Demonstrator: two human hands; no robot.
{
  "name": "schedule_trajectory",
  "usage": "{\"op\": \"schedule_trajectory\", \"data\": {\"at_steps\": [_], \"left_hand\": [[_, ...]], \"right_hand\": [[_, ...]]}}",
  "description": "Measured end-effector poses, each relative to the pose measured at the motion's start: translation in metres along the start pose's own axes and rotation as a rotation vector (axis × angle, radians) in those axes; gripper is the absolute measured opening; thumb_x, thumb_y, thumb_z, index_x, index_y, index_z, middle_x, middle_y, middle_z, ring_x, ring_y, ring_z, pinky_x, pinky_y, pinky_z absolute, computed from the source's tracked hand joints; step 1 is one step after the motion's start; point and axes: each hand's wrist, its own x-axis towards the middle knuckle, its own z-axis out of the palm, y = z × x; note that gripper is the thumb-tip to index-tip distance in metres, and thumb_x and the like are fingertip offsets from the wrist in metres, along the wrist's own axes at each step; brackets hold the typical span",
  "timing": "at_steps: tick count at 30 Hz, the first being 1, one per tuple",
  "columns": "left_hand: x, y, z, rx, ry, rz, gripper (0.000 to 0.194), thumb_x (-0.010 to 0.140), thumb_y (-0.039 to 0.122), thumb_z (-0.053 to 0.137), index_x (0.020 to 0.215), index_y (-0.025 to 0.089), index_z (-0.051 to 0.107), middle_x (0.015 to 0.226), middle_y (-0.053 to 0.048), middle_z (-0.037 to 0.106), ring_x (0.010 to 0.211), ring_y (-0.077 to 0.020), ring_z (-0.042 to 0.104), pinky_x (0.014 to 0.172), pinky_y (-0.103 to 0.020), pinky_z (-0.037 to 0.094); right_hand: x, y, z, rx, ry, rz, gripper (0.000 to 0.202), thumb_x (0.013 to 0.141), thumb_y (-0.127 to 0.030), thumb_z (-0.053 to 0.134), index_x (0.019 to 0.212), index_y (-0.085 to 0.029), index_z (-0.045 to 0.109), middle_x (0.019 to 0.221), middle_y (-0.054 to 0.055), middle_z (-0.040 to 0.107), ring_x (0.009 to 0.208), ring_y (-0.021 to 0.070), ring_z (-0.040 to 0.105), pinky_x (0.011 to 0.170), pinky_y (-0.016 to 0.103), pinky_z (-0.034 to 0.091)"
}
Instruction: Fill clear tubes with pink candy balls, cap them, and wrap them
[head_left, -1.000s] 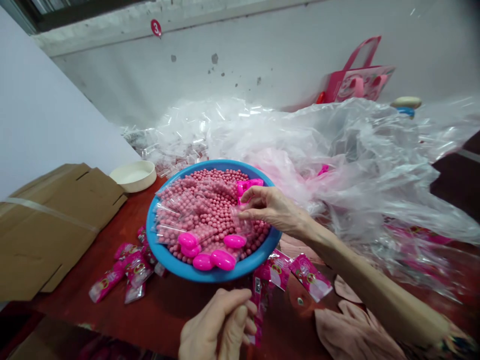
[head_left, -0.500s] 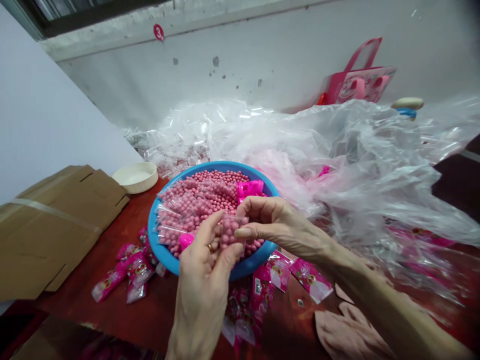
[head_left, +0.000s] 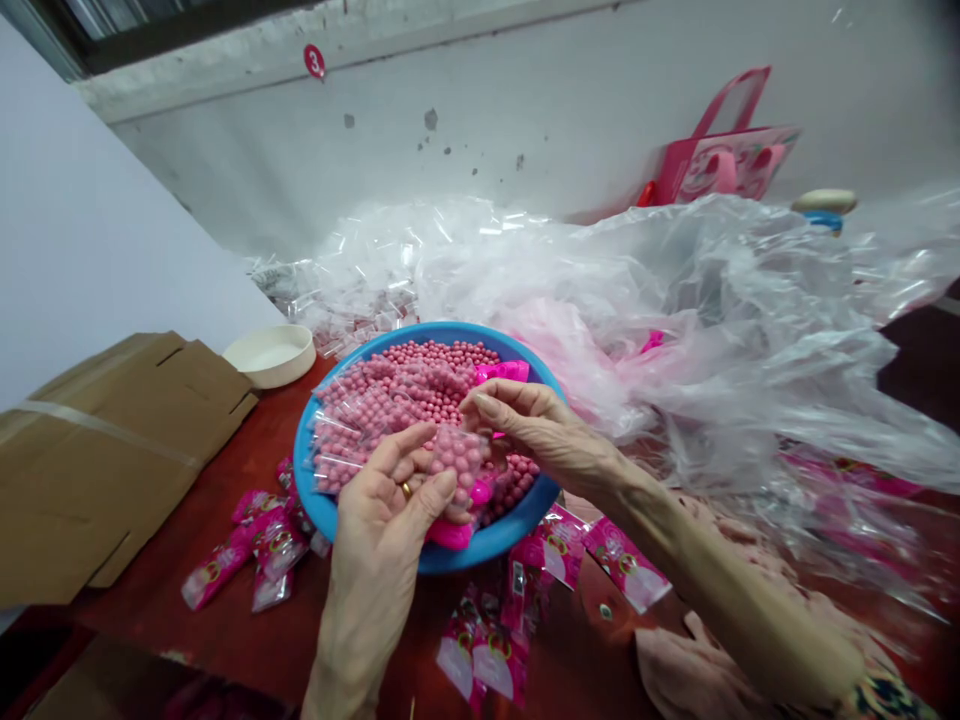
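My left hand [head_left: 379, 540] is closed on a small clear bag of pink beads [head_left: 457, 452], thumb in front and fingers behind. My right hand [head_left: 536, 425] is at the bag's upper right edge, thumb and forefinger pinched together. Whatever is in that pinch is too small to make out. Both hands are over a blue basin [head_left: 306, 480] of loose pink beads [head_left: 442, 355], where filled clear bags [head_left: 337, 440] lie at the left. A bright pink plastic piece [head_left: 450, 533] shows below the held bag, and another pink item [head_left: 504, 371] lies at the basin's right side.
Pink printed packets [head_left: 274, 540] lie left of the basin, with more packets [head_left: 491, 640] in front. Folded cardboard [head_left: 127, 460] and a white round dish [head_left: 274, 355] stand left. Clear plastic sheeting [head_left: 720, 300] and small empty bags [head_left: 390, 250] spread behind. A pink handbag [head_left: 727, 165] leans on the wall.
The bag has tilted and come slightly down in my left hand, which moved left. My right thumb has come off the bag's front. The bright pink piece now shows beneath the bag.
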Motion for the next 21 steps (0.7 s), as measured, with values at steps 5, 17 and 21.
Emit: {"op": "schedule_trajectory", "data": {"at_steps": [5,17,21], "left_hand": [[0.0,0.002,0.0,-0.031,-0.001,-0.01,0.039,0.07,0.016,0.073,0.106,0.016,0.059,0.077,0.002,0.062,0.055,-0.0085,0.063,0.051,-0.018,0.056],[0.001,0.006,0.0,-0.05,-0.067,-0.103,0.036,0.075,0.013,0.069,0.108,0.014,0.056,0.068,0.005,0.06,0.049,-0.007,0.059,0.045,-0.016,0.053],[0.002,0.006,0.003,-0.067,-0.104,-0.122,0.034,0.074,0.011,0.068,0.106,0.014,0.057,0.068,0.005,0.06,0.049,-0.0075,0.059,0.044,-0.017,0.053]], "right_hand": [[-0.004,-0.004,0.001,-0.067,-0.11,0.039,0.026,0.086,-0.039,0.059,0.075,-0.016,0.063,0.064,-0.003,0.057,0.056,0.0059,0.051,0.055,0.019,0.044],[-0.006,-0.009,-0.019,0.004,-0.416,0.199,0.02,0.082,-0.035,0.064,0.085,-0.018,0.055,0.07,-0.006,0.053,0.058,0.0054,0.049,0.058,0.019,0.041],[-0.003,-0.011,-0.025,0.047,-0.512,0.209,0.02,0.079,-0.029,0.067,0.081,-0.016,0.053,0.066,-0.006,0.051,0.054,0.0044,0.045,0.051,0.016,0.036]]}}
